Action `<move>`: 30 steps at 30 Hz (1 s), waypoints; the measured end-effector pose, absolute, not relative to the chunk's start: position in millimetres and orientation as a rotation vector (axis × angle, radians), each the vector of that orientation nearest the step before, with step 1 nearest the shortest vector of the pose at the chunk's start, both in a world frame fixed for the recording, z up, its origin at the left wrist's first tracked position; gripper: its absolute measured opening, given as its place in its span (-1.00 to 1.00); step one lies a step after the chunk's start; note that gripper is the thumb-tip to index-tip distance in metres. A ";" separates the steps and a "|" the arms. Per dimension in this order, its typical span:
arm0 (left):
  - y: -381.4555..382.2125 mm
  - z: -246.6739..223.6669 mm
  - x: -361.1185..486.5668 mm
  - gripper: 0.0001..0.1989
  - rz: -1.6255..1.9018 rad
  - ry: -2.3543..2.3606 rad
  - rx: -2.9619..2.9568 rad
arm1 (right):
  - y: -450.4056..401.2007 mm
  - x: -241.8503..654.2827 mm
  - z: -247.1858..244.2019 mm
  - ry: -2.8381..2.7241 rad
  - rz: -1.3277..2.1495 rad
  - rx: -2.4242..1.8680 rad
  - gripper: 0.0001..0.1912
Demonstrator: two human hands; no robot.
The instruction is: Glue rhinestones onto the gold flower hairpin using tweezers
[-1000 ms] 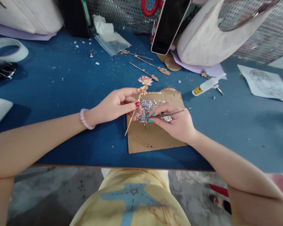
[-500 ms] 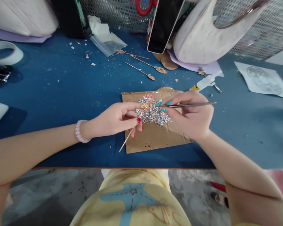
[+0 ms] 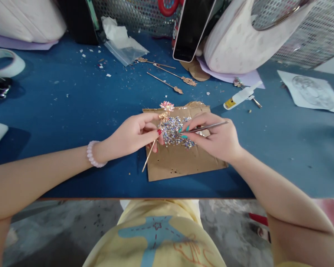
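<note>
My left hand (image 3: pixel 140 134) is closed on a gold hairpin (image 3: pixel 148 155) whose thin stem points down toward me. At its upper end is gold filigree with a pink flower (image 3: pixel 167 106). My right hand (image 3: pixel 215 139) pinches slim metal tweezers (image 3: pixel 208 127), their tips low over a heap of glittering rhinestones (image 3: pixel 172 129). The stones lie on a piece of cardboard (image 3: pixel 180 163) between my hands. Whether the tweezers hold a stone is too small to tell.
Several gold hairpins (image 3: pixel 178 90) lie beyond the cardboard. A glue bottle (image 3: pixel 241 98) rests to the right, near a printed paper (image 3: pixel 313 91). At the back are a phone (image 3: pixel 193 29), a pale bag (image 3: pixel 231 44) and a plastic pouch (image 3: pixel 125 48). A tape roll (image 3: pixel 12 68) sits left.
The hairpin's flower end has tilted up and away from the stones. My right hand has moved left and slightly down, bringing the tweezers from the hairpin to the rhinestones.
</note>
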State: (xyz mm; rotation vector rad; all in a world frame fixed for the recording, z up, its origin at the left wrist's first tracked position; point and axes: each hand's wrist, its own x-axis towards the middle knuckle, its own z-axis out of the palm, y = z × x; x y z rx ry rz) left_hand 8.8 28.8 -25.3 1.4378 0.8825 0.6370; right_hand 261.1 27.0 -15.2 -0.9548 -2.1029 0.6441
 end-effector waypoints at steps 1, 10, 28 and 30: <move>29.1 -25.1 8.7 -0.63 0.636 0.889 1.436 | 27.8 261.5 -15.6 -2.173 0.662 -0.937 -0.96; 28.0 -24.1 9.5 -0.62 0.625 0.902 1.445 | 34.5 262.6 -18.8 -2.523 0.629 -0.746 -0.82; 26.7 -25.9 11.4 -0.65 0.566 0.842 1.404 | 21.4 257.3 -14.7 -2.168 0.667 -0.900 -0.93; 27.3 -27.9 11.2 -0.64 0.565 0.823 1.404 | 20.9 255.6 -14.9 -2.158 0.659 -0.900 -0.93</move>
